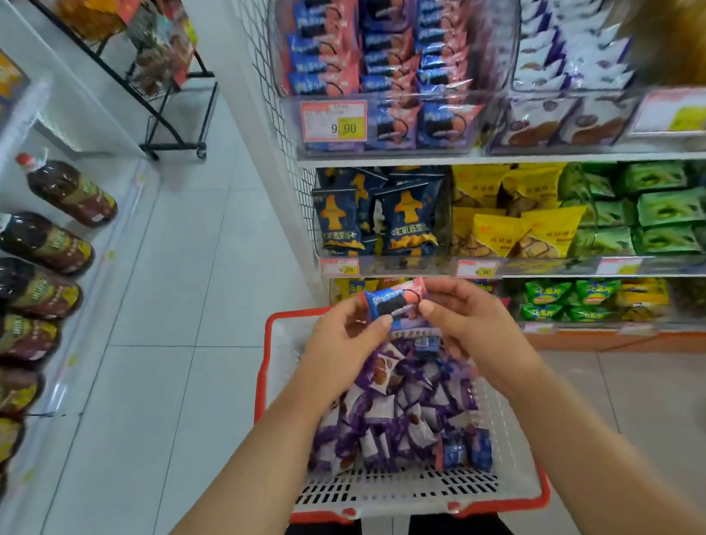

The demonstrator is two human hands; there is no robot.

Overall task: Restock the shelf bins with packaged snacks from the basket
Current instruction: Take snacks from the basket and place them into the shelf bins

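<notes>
Above the basket [512,455], both hands pinch a blue-pink snack packet [394,304].

this is a shop, a small grocery or convenience store by the look of it. white shelving [501,155] runs along the right, its clear bins [395,97] packed with rows of wrapped snacks in blue-pink, white-purple, yellow and green. price tags [333,121] sit on the shelf edges (the nearest reads 9.90). across the pale tiled aisle floor [188,276], a low shelf holds a line of big dark drink bottles [69,192] with red caps. a black wire display rack [161,72] on wheels stands further back, and a red-rimmed shopping basket [396,494] sits in the aisle.
</notes>
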